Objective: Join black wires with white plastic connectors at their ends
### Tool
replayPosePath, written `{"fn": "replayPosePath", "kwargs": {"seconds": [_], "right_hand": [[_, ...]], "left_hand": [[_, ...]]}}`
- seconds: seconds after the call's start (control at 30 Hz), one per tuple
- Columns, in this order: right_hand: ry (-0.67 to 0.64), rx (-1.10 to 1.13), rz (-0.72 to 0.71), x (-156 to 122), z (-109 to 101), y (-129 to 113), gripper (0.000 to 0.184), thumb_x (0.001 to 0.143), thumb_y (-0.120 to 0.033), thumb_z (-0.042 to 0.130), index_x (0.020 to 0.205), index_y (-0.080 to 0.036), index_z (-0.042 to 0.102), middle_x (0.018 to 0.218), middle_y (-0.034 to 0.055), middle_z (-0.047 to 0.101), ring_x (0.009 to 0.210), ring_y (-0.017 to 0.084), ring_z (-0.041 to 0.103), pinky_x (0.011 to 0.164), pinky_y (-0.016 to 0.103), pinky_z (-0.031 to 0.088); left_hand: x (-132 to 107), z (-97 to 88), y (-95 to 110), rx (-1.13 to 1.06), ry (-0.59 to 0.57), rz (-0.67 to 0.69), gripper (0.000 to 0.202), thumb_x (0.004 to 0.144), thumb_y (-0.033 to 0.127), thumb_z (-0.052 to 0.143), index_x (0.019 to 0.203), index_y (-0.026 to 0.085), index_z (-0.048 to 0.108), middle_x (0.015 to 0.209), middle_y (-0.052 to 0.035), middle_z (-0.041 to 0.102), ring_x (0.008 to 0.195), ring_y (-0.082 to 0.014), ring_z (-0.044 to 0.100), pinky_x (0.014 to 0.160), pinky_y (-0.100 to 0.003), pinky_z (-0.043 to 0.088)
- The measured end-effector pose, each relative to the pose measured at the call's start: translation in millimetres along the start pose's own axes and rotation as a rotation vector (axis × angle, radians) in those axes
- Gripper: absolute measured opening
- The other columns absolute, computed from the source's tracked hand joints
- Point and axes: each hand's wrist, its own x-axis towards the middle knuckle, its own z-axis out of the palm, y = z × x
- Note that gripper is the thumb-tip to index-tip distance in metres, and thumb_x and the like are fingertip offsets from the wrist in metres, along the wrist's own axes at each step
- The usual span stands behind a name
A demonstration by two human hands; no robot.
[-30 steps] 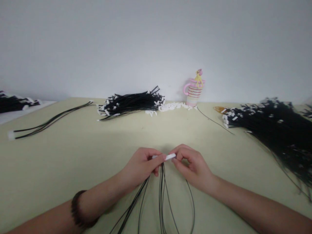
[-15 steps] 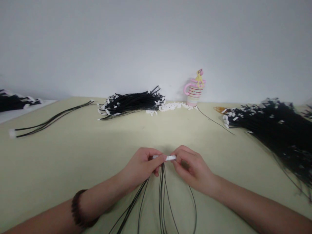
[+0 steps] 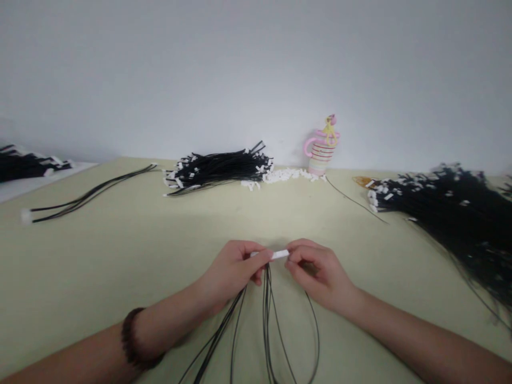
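White plastic connector (image 3: 272,255), left fingertips (image 3: 260,257) pinching it, right fingers (image 3: 298,261) shut on its end, shifted right, black wires (image 3: 266,320) hanging

Both forearms reach in low across the view, the left forearm (image 3: 168,333) rising from the near left and the right forearm (image 3: 400,336) from the near right. The left hand (image 3: 230,272) and right hand (image 3: 320,277) meet near the centre, backs upward, each pinching between thumb and curled fingers, the left fingertips (image 3: 260,257) just apart from the right fingertips (image 3: 294,257).
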Motion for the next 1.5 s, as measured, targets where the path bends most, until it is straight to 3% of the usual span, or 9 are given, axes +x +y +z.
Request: {"fn": "replayPosePath", "kwargs": {"seconds": [0.27, 0.73, 1.17, 1.5], "right_hand": [[-0.006, -0.008, -0.072, -1.5, 1.6, -4.3, 0.015, 0.064, 0.001, 0.048, 0.066, -0.015, 0.047, 0.083, 0.0042, 0.052, 0.076, 0.011, 0.052, 0.067, 0.023, 0.042], [0.036, -0.106, -0.087, -5.5, 5.5, -4.6, 0.013, 0.071, -0.004, 0.046, 0.066, -0.016, 0.044, 0.083, 0.0046, 0.052, 0.074, 0.011, 0.05, 0.063, 0.022, 0.041], [-0.082, -0.331, -0.061, -6.2, 1.7, -9.5, 0.008, 0.076, -0.01, 0.042, 0.074, -0.015, 0.047, 0.078, 0.0058, 0.049, 0.071, 0.014, 0.047, 0.062, 0.026, 0.041], [-0.052, -0.299, -0.077, -6.3, 2.4, -8.7, 0.008, 0.074, -0.009, 0.044, 0.072, -0.016, 0.046, 0.078, 0.0054, 0.048, 0.069, 0.013, 0.047, 0.06, 0.025, 0.042]], "left_hand": [[-1.3, -0.1, 2.1, 0.097, -0.007, -0.002, 0.032, 0.074, 0.041, 0.048, 0.061, 0.014, 0.057, 0.046, 0.0032, 0.047, 0.045, -0.0081, 0.04, 0.047, -0.02, 0.029], [-4.3, 1.7, -1.4, 0.167, 0.047, 0.053, 0.036, 0.074, 0.045, 0.045, 0.059, 0.015, 0.057, 0.047, 0.0026, 0.047, 0.046, -0.0092, 0.039, 0.047, -0.021, 0.028], [-3.6, 2.5, 0.5, 0.163, 0.024, 0.034, 0.034, 0.074, 0.043, 0.046, 0.06, 0.015, 0.058, 0.047, 0.0024, 0.049, 0.046, -0.0097, 0.041, 0.048, -0.021, 0.029], [-3.7, 3.5, 0.8, 0.182, 0.038, 0.034, 0.035, 0.074, 0.043, 0.045, 0.059, 0.015, 0.058, 0.046, 0.0019, 0.049, 0.045, -0.0099, 0.041, 0.047, -0.021, 0.029]]}}
